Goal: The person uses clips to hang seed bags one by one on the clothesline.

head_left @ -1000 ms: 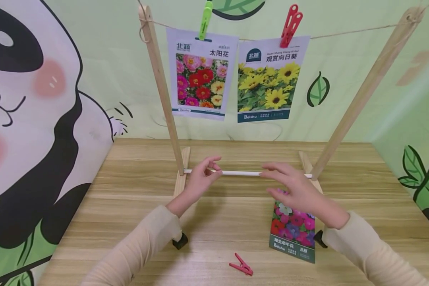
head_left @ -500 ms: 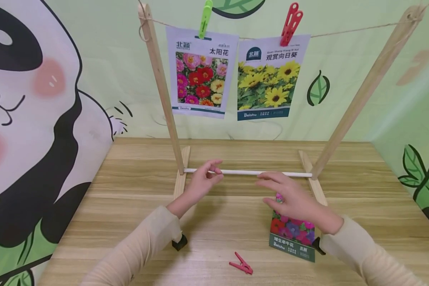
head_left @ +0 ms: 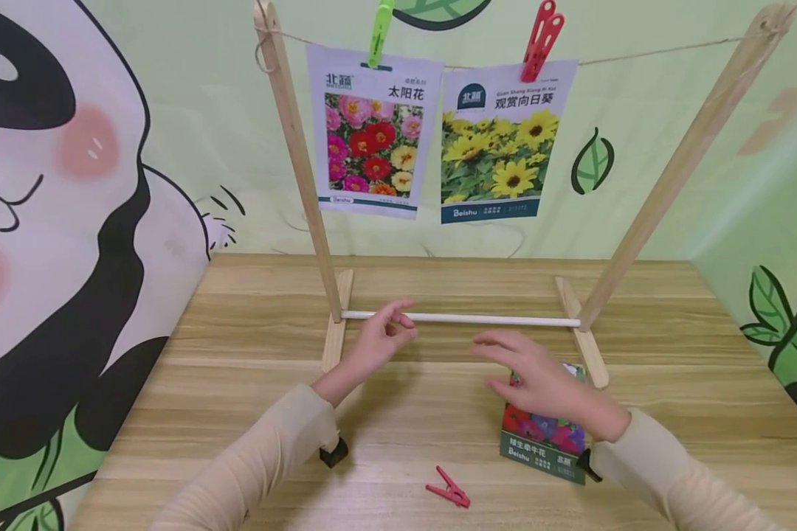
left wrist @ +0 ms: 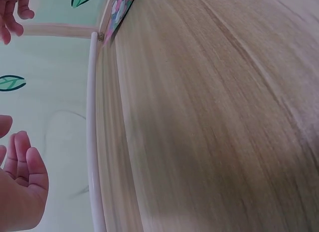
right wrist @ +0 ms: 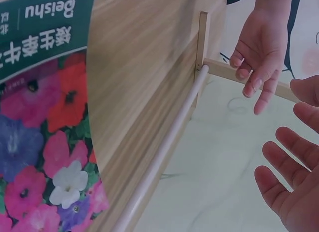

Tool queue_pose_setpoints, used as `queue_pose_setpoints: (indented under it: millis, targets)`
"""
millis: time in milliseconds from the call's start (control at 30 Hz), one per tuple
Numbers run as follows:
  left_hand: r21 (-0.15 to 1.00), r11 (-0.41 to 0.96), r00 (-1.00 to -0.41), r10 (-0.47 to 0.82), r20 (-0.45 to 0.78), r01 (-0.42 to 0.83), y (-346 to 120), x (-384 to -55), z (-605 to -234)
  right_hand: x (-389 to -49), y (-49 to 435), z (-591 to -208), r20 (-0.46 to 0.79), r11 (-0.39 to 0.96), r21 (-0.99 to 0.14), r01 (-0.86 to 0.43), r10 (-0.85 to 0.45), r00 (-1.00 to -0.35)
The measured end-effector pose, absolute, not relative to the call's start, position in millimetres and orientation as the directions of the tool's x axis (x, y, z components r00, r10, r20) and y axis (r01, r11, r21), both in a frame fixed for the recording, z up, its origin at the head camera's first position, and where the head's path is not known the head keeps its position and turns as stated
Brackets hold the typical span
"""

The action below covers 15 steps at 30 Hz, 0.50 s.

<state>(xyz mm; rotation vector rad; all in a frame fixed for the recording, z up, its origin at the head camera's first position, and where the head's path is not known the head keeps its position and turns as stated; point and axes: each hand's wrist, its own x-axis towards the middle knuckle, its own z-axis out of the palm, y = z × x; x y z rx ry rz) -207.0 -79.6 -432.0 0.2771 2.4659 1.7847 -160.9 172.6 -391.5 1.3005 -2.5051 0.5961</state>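
Observation:
My left hand [head_left: 375,341] hovers with loosely bent fingers and nothing in them, just in front of the white rod [head_left: 465,318]. To its right my right hand [head_left: 534,372] hangs in the air, fingers spread and also holding nothing. It covers part of a flower seed packet [head_left: 544,442] on the table, printed with pink, red and purple blooms; the right wrist view shows the packet [right wrist: 45,142] up close. A red clothespin [head_left: 449,490] lies near the front. Two more seed packets, one with mixed flowers [head_left: 372,147] and one with yellow sunflowers [head_left: 498,155], hang above.
The packets hang from a twine line [head_left: 664,53] by a green clothespin [head_left: 380,33] and red clothespins [head_left: 541,44]. Wooden posts [head_left: 299,155] on feet [head_left: 591,358] carry the line, standing on the wood-grain table [head_left: 239,428]. A panda-printed backdrop [head_left: 192,110] stands behind.
My right hand has drifted left and toward me, uncovering more of the rod and the stand's right foot. The left hand has barely moved. The packets and clothespins stay in place.

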Motion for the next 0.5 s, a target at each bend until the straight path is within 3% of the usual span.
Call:
queue_pose_setpoints:
  millis: [500]
  targets:
    - [0.945, 0.305, -0.975, 0.216, 0.049, 0.116, -76.1, -202.4, -434.7, -152.6, 167.0, -405.1, 0.351, 0.527, -0.271, -0.805, -0.725, -0.593]
